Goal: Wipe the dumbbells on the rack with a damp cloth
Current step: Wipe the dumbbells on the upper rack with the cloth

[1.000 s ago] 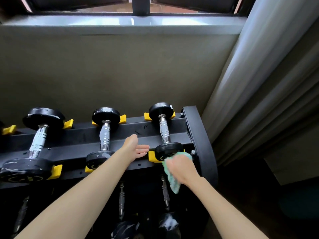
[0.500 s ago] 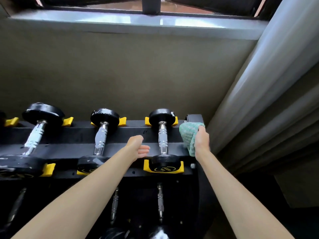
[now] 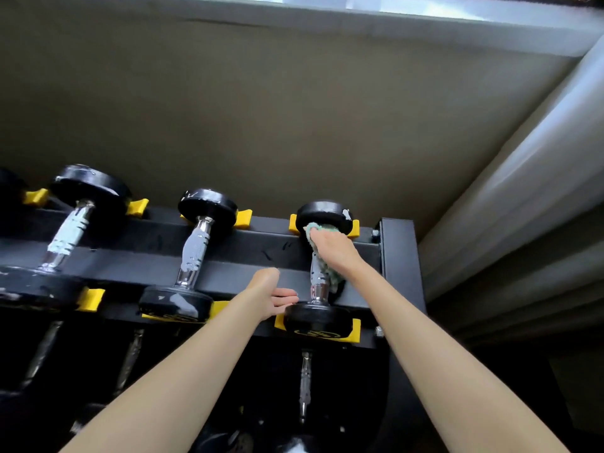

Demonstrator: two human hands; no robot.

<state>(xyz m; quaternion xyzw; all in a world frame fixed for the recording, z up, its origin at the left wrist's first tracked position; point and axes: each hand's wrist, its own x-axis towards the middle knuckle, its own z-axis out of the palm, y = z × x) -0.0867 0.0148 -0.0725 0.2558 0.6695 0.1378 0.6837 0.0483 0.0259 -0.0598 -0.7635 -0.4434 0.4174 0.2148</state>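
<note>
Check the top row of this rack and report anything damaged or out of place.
Nothing sits askew. The black heads look worn, though. There are white marks, probably scuffs or chips, on the right dumbbell's far head, just above the cloth, and on the middle dumbbell's far head.

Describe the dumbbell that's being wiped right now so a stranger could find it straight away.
Start at the black rack beside the grey curtain. On its top tier, take the rightmost dumbbell, next to the end post. It alone has the right hand pressing a green cloth on it.
</note>
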